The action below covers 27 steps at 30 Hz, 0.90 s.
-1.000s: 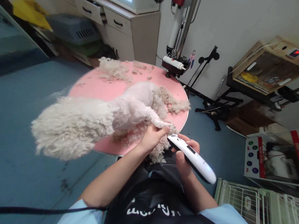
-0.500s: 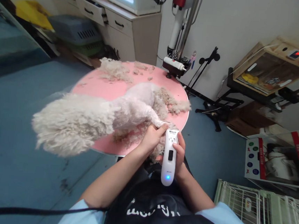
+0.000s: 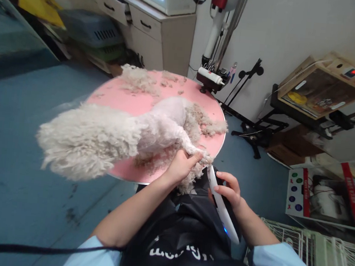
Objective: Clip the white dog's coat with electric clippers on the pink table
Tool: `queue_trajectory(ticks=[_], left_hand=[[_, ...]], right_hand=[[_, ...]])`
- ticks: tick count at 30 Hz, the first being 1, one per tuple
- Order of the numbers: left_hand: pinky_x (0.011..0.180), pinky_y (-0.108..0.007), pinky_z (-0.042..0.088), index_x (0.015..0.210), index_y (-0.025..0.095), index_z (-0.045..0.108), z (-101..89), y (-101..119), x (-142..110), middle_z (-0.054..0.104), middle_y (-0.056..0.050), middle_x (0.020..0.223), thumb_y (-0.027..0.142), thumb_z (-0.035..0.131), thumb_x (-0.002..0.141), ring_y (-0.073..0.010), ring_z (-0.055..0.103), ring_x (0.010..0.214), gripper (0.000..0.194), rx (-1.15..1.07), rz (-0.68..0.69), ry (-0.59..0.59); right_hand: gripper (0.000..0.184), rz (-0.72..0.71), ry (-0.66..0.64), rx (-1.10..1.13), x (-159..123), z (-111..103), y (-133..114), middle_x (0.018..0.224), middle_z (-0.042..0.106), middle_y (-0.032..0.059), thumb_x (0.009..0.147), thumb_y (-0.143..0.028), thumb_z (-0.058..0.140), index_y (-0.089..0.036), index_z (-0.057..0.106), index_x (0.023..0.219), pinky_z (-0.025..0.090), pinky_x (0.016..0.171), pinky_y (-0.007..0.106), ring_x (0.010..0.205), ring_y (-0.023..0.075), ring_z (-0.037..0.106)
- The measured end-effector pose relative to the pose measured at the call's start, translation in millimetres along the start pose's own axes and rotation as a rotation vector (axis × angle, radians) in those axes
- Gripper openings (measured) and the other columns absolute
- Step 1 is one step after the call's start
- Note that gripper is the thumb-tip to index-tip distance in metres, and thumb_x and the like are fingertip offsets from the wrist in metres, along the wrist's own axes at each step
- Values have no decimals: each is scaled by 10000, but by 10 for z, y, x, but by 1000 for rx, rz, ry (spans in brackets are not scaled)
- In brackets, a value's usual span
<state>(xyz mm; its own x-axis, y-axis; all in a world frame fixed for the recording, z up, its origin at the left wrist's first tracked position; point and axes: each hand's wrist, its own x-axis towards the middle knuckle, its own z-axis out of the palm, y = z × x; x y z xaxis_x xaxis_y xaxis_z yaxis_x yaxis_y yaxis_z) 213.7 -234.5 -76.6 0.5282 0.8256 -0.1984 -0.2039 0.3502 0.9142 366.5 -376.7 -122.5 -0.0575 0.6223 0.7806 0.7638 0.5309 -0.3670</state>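
A white dog (image 3: 166, 123) is on the round pink table (image 3: 106, 95), its body clipped short and its head thick with long curly fur. My left hand (image 3: 183, 166) is closed around one of the dog's legs, near the paw (image 3: 205, 157). In my right hand (image 3: 230, 191) is a white hair clipper (image 3: 221, 205), turned edge-on, with a blue light glowing at its lower end. The clipper's head is close beside the paw; whether they touch I cannot tell. Cut fur (image 3: 151, 162) lies under and around the dog.
More fur clumps (image 3: 138, 80) lie at the table's back left. A grooming post with a tool holder (image 3: 211, 79) stands behind the table. A wooden box (image 3: 321, 85) on a black stand and a wire cage (image 3: 310, 252) are on the right. A black cord (image 3: 46, 249) crosses at lower left.
My right hand has moved right and turned the clipper from face-up to edge-on. My left hand still grips the leg, and the paw now shows more fully beyond it.
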Motion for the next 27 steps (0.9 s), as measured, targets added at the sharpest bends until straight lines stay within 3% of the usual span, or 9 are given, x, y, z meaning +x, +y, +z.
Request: queue_trajectory(ticks=[6,9,14,18,22,27], left_hand=[[710,-279,489,746,131,712,-14,23,-9,723,-44,742,467,845,575,-183,625,725,399,-27,-16,-17],[731,-287,495,744,129,714,-32,23,-11,718,-41,731,473,860,559,-185,628,732,416,-46,-17,-44],[703,-285,478,743,123,703,-32,7,-5,688,-33,688,483,859,563,-172,614,692,432,-73,-63,-59],[658,-275,466,706,117,688,-28,22,-6,684,-44,676,491,865,543,-156,592,643,445,-79,-88,-58],[631,-261,451,725,116,688,-28,28,-3,677,-36,657,470,860,562,-146,584,623,426,-62,-73,-49],[617,-262,456,721,125,690,-4,29,22,691,-42,676,468,859,535,-159,599,637,425,-89,-82,-40]], right_hand=[[393,17,-71,57,78,-13,61,1292,669,37,742,-214,808,-348,620,1059,632,719,397,948,229,726],[410,20,-28,84,91,-10,34,1259,688,52,715,-260,834,-336,615,1053,634,675,384,922,233,734],[499,-46,87,78,117,14,5,1320,657,64,646,-169,867,-315,627,1059,636,688,356,937,223,732],[498,-79,8,57,168,42,-2,1356,637,59,668,-195,857,-326,628,1091,641,658,356,942,229,735],[555,-15,73,61,147,31,-42,1342,647,47,643,-179,874,-334,627,1116,641,684,358,943,227,733],[466,50,24,104,153,74,-5,1283,686,35,684,-220,868,-341,650,1077,630,718,350,932,223,737]])
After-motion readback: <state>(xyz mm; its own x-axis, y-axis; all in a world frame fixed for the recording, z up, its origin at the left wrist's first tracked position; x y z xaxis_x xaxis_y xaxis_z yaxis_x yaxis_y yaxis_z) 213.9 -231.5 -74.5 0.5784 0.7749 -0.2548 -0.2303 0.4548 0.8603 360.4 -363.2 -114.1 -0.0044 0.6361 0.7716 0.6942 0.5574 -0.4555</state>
